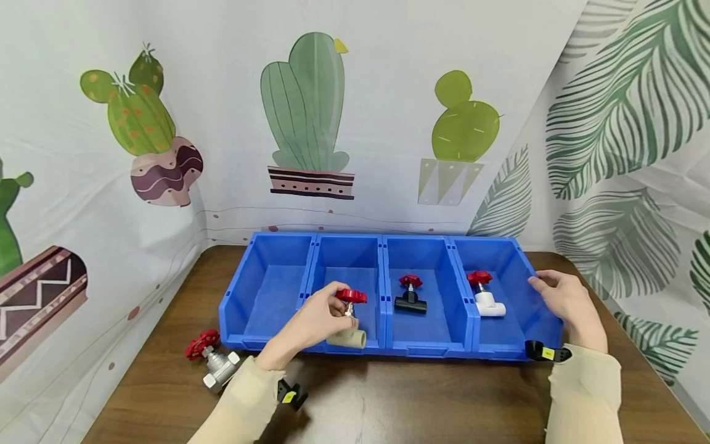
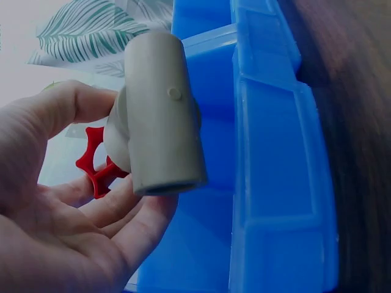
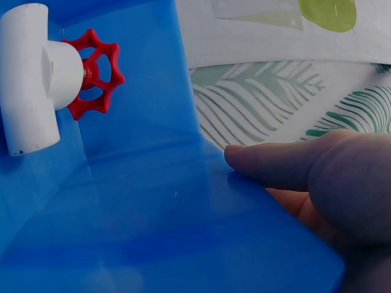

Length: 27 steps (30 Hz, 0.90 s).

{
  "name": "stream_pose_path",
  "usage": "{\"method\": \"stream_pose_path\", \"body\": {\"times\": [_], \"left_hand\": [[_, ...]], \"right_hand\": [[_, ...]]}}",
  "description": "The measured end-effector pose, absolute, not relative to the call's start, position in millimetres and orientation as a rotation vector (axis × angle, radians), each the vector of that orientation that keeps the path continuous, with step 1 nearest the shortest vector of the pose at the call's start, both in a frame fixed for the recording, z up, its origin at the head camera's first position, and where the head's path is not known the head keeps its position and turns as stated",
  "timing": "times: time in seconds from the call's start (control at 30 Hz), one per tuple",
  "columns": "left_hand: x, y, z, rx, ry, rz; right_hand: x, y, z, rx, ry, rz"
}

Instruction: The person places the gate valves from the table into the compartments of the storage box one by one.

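My left hand (image 1: 316,314) pinches a beige plastic stop valve (image 2: 162,116) with a red handwheel, over the front of the second bin from the left. In the left wrist view its tubular body faces the camera, and the fingers partly cover the handwheel. At the far right, my right hand (image 1: 568,302) grips the side wall of the rightmost blue bin (image 3: 153,207), thumb on the rim and fingers outside. Inside that bin lies a white stop valve (image 1: 490,307) with a red handwheel. A black stop valve (image 1: 410,301) lies in the third bin.
On the brown wooden table (image 1: 377,394), left of the joined bins, lies a metal valve (image 1: 222,369) with a red handwheel. Dividing walls stand between the bins. Behind them hangs a white cloth (image 1: 388,123) printed with cacti and leaves.
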<state>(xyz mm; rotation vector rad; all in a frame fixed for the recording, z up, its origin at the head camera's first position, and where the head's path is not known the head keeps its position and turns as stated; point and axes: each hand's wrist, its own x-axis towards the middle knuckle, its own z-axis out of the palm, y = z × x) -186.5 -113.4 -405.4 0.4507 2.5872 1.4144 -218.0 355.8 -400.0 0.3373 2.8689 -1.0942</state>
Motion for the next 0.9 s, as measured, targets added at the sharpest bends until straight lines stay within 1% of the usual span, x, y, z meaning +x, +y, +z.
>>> {"method": "stream_pose_path", "body": {"times": [0.33, 0.7, 0.9], "left_hand": [[-196.9, -97.0, -405.7, 0.322, 2.678, 1.394], [-212.3, -83.1, -409.6, 0.272, 2.755, 1.292], [-220.3, -78.3, -412.1, 0.292, 2.78, 1.211]], "right_hand": [[-217.5, 354.7, -398.5, 0.381, 2.819, -1.113], [-218.1, 355.1, -399.6, 0.398, 2.819, -1.106], [-217.6, 355.8, -400.5, 0.39, 2.838, -1.099]]}}
